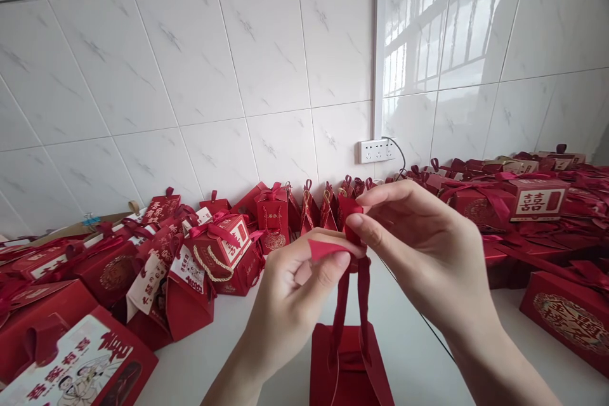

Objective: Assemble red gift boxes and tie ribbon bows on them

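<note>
A dark red ribbon [363,295] rises in two strands from the open top of a red gift box [323,355] standing in front of me. Above the box, my left hand [299,288] pinches the ribbon between thumb and finger, with one pointed end sticking out to the left. My right hand [419,254] is closed on the ribbon's upper part, thumb against forefinger, just right of and above the left. The fingers of both hands nearly meet. Where the strands cross is hidden behind the fingers.
Many finished-looking red boxes crowd the white table [228,355]: a box with rope handle [226,247] on the left, a gold-printed box [571,317] on the right. A power strip [377,151] hangs on the tiled wall, and its dark cable runs down behind my right hand.
</note>
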`<state>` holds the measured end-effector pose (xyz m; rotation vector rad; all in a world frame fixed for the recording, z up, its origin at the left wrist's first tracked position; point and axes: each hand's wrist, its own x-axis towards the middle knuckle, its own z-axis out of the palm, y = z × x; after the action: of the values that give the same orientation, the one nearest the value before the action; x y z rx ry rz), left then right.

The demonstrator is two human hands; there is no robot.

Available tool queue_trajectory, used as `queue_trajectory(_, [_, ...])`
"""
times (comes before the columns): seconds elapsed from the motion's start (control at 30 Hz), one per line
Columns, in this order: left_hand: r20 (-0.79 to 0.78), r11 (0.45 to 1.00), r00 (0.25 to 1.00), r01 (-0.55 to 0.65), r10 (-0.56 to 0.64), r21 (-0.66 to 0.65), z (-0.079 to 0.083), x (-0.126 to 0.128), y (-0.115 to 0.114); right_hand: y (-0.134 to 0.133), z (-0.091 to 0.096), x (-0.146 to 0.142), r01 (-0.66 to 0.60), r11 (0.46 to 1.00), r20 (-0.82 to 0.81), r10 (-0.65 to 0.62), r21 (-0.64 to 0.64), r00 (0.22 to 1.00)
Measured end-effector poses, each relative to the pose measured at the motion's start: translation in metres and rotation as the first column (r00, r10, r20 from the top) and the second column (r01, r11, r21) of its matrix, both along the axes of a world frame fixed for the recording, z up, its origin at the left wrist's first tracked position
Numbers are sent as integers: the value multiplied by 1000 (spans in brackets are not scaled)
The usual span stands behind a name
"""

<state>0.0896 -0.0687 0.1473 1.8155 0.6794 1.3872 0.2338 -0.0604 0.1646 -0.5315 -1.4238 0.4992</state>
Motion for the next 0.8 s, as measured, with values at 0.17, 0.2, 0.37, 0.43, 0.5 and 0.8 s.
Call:
queue_trajectory(0.17, [42, 999, 999, -13, 14, -30, -1, -2, -1, 0, -2, -1, 45, 999, -71, -43, 19, 997])
queue_trajectory(0.2, [42, 999, 999, -20, 21, -31, -2, -2, -1, 0, -2, -1, 52, 998, -76, -50, 20, 996])
queue_trajectory(0.37, [5, 997, 998, -68, 68, -22, -1, -2, 0, 0, -1, -2, 79, 997, -59, -78, 21, 995])
queue_trajectory(0.43, [-8, 998, 998, -55, 54, -29, 0, -2, -1, 0, -1, -2, 99, 995, -62, -97, 28, 993])
queue_trajectory(0.5, [-7, 998, 999, -39, 39, -39, 0, -2, -1, 0, -2, -2, 121, 992, -68, -119, 30, 991])
queue_trajectory(0.8, [93, 998, 994, -53, 56, -30, -2, -3, 6, 1, 0, 3, 198, 979, -85, -193, 44, 977])
